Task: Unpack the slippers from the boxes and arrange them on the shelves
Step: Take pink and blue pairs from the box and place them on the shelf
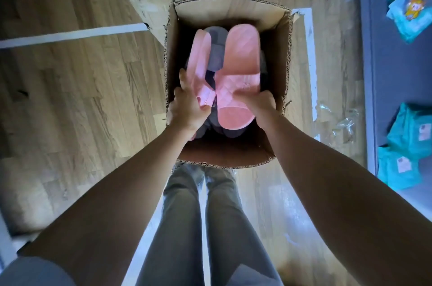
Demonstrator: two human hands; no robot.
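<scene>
The right pink slipper (pixel 236 68) lies flat in the cardboard box (pixel 231 6), with the left pink slipper (pixel 200 61) on edge at its 9 o'clock and grey slippers (pixel 217 54) beneath. They look like light, soft foam, so I'd hold the straps. My left hand (pixel 187 108) and right hand (pixel 259 104) curl round them there.

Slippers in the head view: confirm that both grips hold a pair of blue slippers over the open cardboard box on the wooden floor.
Wrong in one respect: the slippers are pink, not blue. The head view shows the left grip holding the left pink slipper and the right grip holding the right pink slipper over the open cardboard box on the wooden floor.
</scene>
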